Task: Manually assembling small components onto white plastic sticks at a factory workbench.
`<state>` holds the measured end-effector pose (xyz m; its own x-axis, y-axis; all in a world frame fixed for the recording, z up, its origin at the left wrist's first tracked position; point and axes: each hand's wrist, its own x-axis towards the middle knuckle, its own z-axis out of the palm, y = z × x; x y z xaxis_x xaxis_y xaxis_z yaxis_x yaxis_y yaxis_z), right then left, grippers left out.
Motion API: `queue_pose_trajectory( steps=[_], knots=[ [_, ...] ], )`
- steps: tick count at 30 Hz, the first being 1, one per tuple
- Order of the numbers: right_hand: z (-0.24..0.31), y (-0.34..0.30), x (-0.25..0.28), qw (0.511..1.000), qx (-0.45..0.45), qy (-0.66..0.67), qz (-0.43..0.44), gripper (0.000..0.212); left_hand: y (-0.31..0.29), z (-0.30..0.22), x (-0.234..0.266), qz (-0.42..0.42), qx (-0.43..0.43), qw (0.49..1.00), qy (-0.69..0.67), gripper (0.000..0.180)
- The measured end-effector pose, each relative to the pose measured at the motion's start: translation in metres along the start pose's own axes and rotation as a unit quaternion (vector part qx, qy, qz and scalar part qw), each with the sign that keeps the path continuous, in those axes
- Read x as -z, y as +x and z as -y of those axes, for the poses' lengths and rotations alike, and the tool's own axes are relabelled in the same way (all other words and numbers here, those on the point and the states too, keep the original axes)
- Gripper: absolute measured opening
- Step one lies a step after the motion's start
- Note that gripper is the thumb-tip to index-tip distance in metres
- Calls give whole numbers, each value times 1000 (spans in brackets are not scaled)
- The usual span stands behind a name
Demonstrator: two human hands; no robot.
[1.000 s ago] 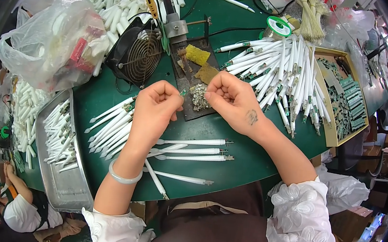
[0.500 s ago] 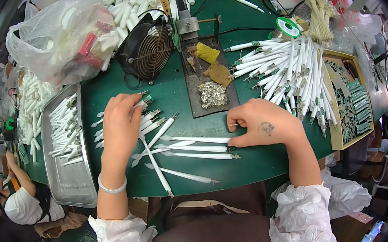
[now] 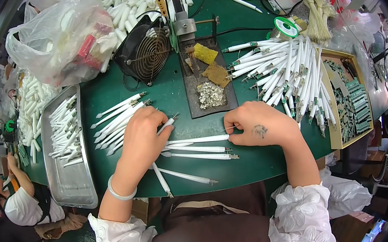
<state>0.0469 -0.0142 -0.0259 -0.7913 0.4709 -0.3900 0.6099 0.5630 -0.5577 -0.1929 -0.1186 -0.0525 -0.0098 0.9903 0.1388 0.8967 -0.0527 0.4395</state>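
My right hand is closed in a pinch at the right end of a slim white plastic stick; a thin pale wire-like piece shows between finger and thumb. My left hand bends over another white stick, thumb and forefinger on either side of it near its metal-tipped end; the hand hides its lower part. Several similar sticks lie fanned to the left of that hand, with metal ends pointing away from me. Below the right-hand stick lie two more, and another sits nearer the table edge.
A metal tray of white sticks stands at left. Beyond are a small black fan, a soldering stand base with sponges and metal shavings, and a plastic bag. At right are a stick pile, solder spool and circuit-board box.
My left hand has moved right and nearer me, from the fanned sticks to a separate one, uncovering the fan. The stick at my right hand has tilted slightly, its left end lower.
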Motion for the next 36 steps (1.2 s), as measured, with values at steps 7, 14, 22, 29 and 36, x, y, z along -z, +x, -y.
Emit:
queue_pose_trajectory(
  steps=[7,14,22,29,36],
  knots=[
    [7,4,-7,966,89,105,-218,12,17,-21,5,41,44,963,-264,13],
    [11,24,-26,884,184,114,-414,17,27,-17,-7,123,118,858,-485,16],
    [8,27,-28,896,190,84,-393,15,29,-13,-12,142,144,799,-566,15],
    [6,28,-29,876,228,33,-425,14,32,-16,-10,163,182,762,-600,15],
    [5,30,-30,872,230,26,-431,14,32,-16,-12,156,186,757,-606,14]
  ],
)
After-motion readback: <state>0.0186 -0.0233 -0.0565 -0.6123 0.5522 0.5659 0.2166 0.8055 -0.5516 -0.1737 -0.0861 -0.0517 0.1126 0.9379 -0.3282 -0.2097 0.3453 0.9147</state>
